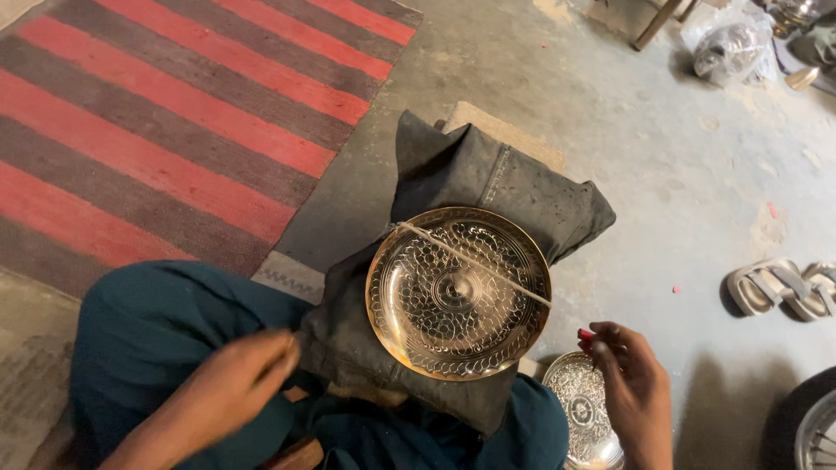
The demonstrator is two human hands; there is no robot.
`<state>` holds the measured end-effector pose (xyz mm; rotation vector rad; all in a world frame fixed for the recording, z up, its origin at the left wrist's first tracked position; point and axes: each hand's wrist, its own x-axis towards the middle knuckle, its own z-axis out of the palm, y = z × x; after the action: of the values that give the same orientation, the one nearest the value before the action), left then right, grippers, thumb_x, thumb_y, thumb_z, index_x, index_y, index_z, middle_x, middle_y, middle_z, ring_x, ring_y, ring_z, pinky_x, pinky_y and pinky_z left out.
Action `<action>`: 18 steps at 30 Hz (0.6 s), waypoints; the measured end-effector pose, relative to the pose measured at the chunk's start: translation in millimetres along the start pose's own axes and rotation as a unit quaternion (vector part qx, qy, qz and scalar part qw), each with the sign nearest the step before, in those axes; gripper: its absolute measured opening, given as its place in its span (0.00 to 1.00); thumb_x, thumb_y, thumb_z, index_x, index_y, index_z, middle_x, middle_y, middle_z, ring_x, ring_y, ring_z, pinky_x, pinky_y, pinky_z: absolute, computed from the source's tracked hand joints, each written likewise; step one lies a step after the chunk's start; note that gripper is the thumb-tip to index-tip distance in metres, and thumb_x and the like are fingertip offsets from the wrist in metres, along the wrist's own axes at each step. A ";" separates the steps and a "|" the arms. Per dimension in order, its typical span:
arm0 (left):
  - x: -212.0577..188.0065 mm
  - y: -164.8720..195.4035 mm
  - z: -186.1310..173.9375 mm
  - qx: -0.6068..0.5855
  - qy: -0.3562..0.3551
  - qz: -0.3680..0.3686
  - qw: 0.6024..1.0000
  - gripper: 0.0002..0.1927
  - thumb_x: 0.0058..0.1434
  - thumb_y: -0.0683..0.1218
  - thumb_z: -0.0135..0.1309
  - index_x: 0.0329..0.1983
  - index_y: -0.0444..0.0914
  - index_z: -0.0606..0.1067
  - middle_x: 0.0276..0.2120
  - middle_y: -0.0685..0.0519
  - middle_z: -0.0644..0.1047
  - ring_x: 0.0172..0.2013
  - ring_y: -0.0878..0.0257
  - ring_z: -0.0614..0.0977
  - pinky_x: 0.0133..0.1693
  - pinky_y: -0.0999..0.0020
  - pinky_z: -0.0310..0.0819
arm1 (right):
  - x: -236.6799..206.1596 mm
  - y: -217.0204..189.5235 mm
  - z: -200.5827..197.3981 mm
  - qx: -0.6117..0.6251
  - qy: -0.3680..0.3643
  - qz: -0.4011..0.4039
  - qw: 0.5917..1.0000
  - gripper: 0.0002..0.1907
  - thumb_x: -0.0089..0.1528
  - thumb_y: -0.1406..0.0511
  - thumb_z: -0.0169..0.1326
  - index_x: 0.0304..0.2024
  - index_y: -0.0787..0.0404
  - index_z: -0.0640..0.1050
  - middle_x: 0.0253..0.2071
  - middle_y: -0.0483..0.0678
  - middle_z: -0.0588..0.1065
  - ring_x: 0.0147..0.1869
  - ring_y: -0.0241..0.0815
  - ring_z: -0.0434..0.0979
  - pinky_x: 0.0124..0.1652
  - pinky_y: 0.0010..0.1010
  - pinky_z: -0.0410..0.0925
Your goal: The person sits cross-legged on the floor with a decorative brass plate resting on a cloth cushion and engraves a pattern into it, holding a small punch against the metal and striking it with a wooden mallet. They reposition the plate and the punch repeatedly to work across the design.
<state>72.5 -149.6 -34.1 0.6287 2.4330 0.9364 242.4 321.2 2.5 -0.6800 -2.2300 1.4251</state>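
A round brass plate (458, 291) with an engraved scale pattern lies on a dark folded cloth cushion (488, 178), and a thin string crosses the plate from upper left to right. My left hand (231, 379) hovers over my teal-clad knee with its fingers pinched together; whether it holds anything I cannot tell. My right hand (629, 374) is down by a smaller silver engraved plate (583, 409) on the floor. Its fingertips pinch a small red object (586, 334) next to the brass plate's rim.
A red and grey striped rug (174, 113) covers the floor at left. Sandals (784, 287) lie on the concrete at right, with part of a wheel (814, 431) at the bottom right corner. A plastic bag holding metalware (731, 48) sits at the top right.
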 end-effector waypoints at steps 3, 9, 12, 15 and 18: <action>-62.6 -67.5 36.5 0.145 -0.208 -0.085 0.964 0.12 0.64 0.49 0.51 0.43 0.36 0.76 0.40 0.47 0.80 0.40 0.50 0.83 0.38 0.58 0.77 | -10.7 -21.2 6.3 0.082 -0.046 -0.009 0.995 0.15 0.63 0.73 0.55 0.51 0.76 0.76 0.44 0.59 0.82 0.51 0.48 0.84 0.52 0.39 0.73; -117.0 -154.1 139.3 0.414 0.108 0.243 0.871 0.17 0.65 0.54 0.52 0.47 0.37 0.76 0.48 0.46 0.79 0.43 0.45 0.82 0.33 0.55 0.79 | 16.2 -47.2 98.3 0.186 -0.231 -0.042 0.954 0.11 0.65 0.74 0.55 0.49 0.71 0.72 0.50 0.54 0.77 0.49 0.45 0.83 0.47 0.38 0.78; -127.3 -161.5 145.9 0.443 0.208 0.337 0.804 0.20 0.66 0.57 0.52 0.49 0.37 0.77 0.51 0.45 0.78 0.44 0.43 0.82 0.30 0.53 0.80 | 29.3 -62.6 139.5 0.151 -0.310 -0.079 0.935 0.08 0.63 0.74 0.56 0.45 0.68 0.73 0.51 0.49 0.78 0.50 0.40 0.83 0.45 0.35 0.79; -132.9 -159.6 129.0 0.346 -0.047 0.202 0.915 0.27 0.68 0.60 0.54 0.62 0.40 0.70 0.60 0.38 0.69 0.53 0.38 0.74 0.42 0.50 0.74 | 33.6 -76.6 158.3 0.077 -0.371 -0.125 0.917 0.10 0.63 0.72 0.59 0.48 0.66 0.78 0.43 0.48 0.81 0.45 0.37 0.81 0.43 0.31 0.75; -127.5 -122.5 92.9 0.102 -0.233 -0.135 0.958 0.29 0.64 0.58 0.55 0.65 0.43 0.66 0.57 0.43 0.70 0.51 0.45 0.76 0.46 0.51 0.75 | 36.7 -86.0 176.0 0.028 -0.378 -0.172 0.909 0.11 0.62 0.70 0.62 0.48 0.64 0.81 0.38 0.45 0.82 0.42 0.34 0.80 0.43 0.28 0.73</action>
<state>194.9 -256.1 -150.6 0.4988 2.1256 0.3758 96.5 185.9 14.2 0.3662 -2.6487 1.7342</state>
